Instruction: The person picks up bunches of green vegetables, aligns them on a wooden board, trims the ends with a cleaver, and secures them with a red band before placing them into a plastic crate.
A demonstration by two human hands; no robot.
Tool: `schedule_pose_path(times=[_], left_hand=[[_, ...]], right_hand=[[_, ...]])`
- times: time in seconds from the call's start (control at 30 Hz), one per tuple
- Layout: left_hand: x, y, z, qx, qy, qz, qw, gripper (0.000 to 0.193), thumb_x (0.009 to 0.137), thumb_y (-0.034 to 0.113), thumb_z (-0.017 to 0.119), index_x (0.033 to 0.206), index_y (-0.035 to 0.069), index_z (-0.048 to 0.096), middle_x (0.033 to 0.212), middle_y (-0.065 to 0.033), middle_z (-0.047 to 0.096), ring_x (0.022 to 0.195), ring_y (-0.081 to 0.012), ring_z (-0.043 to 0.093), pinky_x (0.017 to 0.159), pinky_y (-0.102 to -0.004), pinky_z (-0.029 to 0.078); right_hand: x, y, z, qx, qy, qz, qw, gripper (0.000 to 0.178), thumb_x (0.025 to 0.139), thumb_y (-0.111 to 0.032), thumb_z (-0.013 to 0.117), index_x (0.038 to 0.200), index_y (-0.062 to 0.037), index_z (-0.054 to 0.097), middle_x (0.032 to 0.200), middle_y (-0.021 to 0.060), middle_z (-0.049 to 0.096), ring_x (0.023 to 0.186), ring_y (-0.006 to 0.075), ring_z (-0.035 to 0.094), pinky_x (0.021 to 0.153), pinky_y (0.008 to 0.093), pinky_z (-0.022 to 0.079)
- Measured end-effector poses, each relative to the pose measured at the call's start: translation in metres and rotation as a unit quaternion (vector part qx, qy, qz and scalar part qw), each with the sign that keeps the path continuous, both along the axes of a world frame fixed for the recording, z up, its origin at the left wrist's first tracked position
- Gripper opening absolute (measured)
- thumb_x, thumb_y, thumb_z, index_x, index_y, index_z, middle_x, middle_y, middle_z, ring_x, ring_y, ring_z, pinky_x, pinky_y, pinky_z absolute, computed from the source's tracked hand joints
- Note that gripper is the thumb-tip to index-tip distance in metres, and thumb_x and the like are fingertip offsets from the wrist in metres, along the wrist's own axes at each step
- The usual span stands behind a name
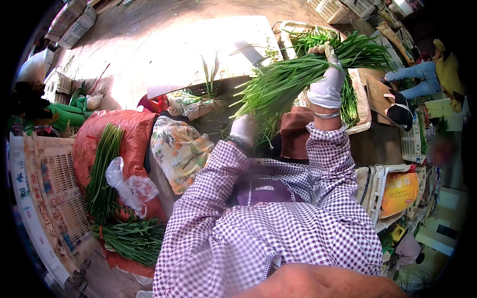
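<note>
Green leaves (283, 79), long and thin, fan out from the gripping right hand (332, 68). The left hand (243, 129) is blurry; I can't tell its grip.

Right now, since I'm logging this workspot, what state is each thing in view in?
Long bright-green leafy bundle: held up, ends fanned out
Right hand in white glove: fingers closed around that bundle
Left hand in white glove: blurred, grip unclear
Cream plastic rectangular crate: holding greens
Dark-green slender-leaved bundle at lower left: lying down
Clear thin plastic bag: crumpled
Red-orange plastic sack: partly covered by greens
</note>
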State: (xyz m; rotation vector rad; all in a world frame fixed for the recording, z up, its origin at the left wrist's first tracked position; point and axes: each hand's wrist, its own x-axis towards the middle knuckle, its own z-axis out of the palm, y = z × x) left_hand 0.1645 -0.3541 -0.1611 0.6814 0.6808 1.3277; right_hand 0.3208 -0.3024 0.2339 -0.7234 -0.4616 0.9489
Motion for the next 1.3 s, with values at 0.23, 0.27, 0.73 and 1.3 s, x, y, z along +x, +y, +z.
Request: schedule_pose_path(times=[0.23, 0.27, 0.73, 1.3], left_hand=[[-0.019, -0.005, 0.199, -0.433, -0.063, -0.015, 0.899, 0.010, 0.094, 0.011, 0.053, 0.102, 0.011, 0.059, 0.081, 0.0030, 0.060, 0.050, -0.0058, 0.046, 0.040, -0.0160, 0.038], [-0.018, -0.008, 0.220, -0.447, -0.063, 0.003, 0.893, 0.009, 0.094, 0.012, 0.054, 0.100, 0.012, 0.060, 0.080, 0.0034, 0.060, 0.047, -0.0051, 0.045, 0.038, -0.0152, 0.036], [-0.078, -0.001, -0.042, -0.342, 0.118, -0.130, 0.923, 0.018, 0.092, 0.024, 0.059, 0.101, 0.010, 0.063, 0.070, 0.0021, 0.058, 0.049, -0.0102, 0.049, 0.042, -0.0243, 0.036], [-0.028, -0.031, 0.226, -0.065, -0.335, -0.286, 0.895, 0.064, 0.083, 0.021, 0.070, 0.137, 0.007, 0.038, 0.102, -0.0062, 0.056, 0.072, -0.0098, 0.053, 0.050, -0.0168, 0.042]], right_hand=[[0.016, 0.002, -0.014, -0.019, -0.004, -0.015, 1.000, 0.013, 0.088, -0.012, 0.062, 0.084, 0.0003, 0.061, 0.075, 0.0092, 0.064, 0.066, 0.0180, 0.062, 0.062, 0.0303, 0.052], [0.015, 0.002, -0.014, -0.026, -0.016, -0.013, 0.999, 0.013, 0.088, -0.012, 0.062, 0.084, 0.0008, 0.062, 0.075, 0.0093, 0.064, 0.065, 0.0178, 0.062, 0.061, 0.0299, 0.052], [0.050, -0.004, 0.060, 0.087, 0.024, -0.059, 0.994, 0.014, 0.091, -0.013, 0.060, 0.086, 0.0001, 0.060, 0.079, 0.0082, 0.062, 0.076, 0.0192, 0.060, 0.077, 0.0343, 0.052], [0.131, 0.023, -0.022, 0.011, 0.138, 0.064, 0.988, 0.016, 0.092, -0.013, 0.052, 0.085, -0.0021, 0.061, 0.083, 0.0135, 0.066, 0.082, 0.0298, 0.063, 0.081, 0.0450, 0.053]])
